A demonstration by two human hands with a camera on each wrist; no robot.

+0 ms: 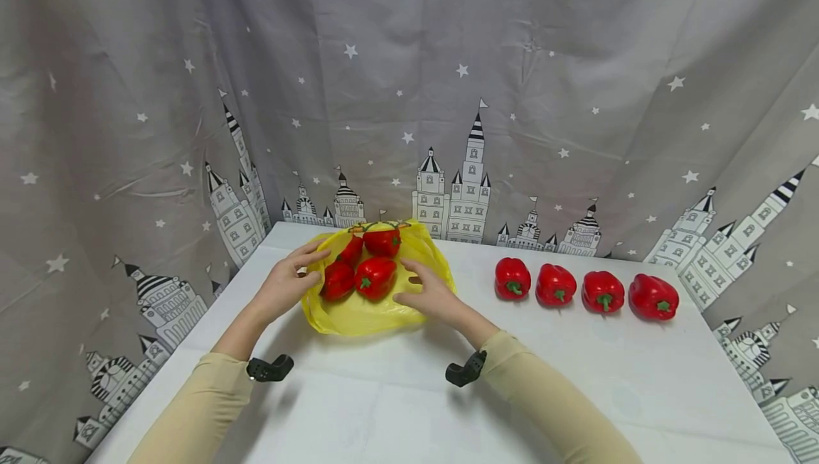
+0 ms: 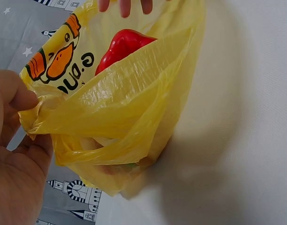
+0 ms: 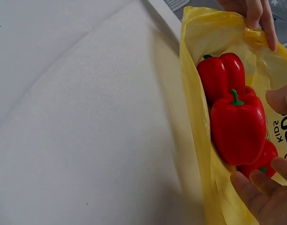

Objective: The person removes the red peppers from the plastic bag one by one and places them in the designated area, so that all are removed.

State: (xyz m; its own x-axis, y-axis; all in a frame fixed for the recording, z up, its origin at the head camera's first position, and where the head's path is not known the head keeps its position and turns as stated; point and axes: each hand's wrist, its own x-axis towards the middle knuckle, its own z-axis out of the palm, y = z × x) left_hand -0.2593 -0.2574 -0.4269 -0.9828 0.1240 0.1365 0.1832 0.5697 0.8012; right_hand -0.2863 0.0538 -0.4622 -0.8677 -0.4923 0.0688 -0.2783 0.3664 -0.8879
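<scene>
Left grip [image 1: 281,286] pinches yellow bag [image 1: 358,311] edge; right grip [image 1: 430,293] flat on bag, fingers straight. Peppers in bag [image 1: 374,276] could roll out if edge slips.

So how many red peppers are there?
8 that I can see: four peppers in a row on the white table, four in the yellow bag. More may hide inside.
</scene>
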